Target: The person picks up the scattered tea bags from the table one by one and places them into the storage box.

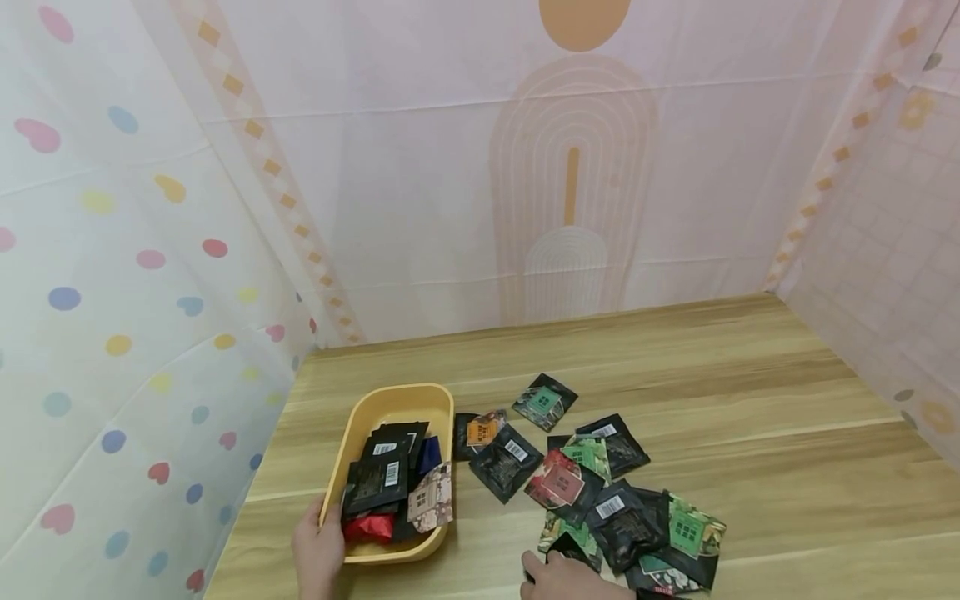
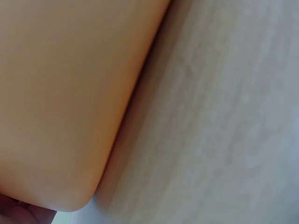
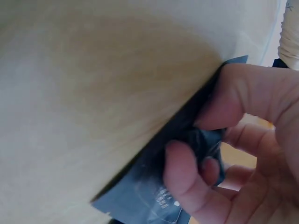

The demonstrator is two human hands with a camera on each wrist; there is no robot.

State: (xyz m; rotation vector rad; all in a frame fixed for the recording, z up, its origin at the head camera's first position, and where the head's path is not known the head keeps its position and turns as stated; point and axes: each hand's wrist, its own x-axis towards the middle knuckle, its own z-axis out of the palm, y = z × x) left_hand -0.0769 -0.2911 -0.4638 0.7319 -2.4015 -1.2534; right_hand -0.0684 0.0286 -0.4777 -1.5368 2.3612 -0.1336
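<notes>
At the left of the head view stands a yellow plastic basket [image 1: 405, 403] holding several sachets, mostly black [image 1: 377, 485], with a red one [image 1: 369, 527] near the front. My left hand [image 1: 318, 546] grips the basket's left side; the left wrist view is filled by the basket's outer wall [image 2: 70, 116] and the tabletop. To the right, my right hand [image 1: 570, 579] is at the near edge of a loose pile of sachets. It pinches a black sachet [image 3: 149, 186] between thumb and fingers, crumpling its middle, in the right wrist view.
Several black sachets with green, red or orange labels overlap right of the basket. One green-labelled sachet [image 1: 545, 402] lies apart at the back. The wood-grain table [image 1: 795, 450] is bounded by patterned cloth [image 1: 420, 217] behind and at both sides.
</notes>
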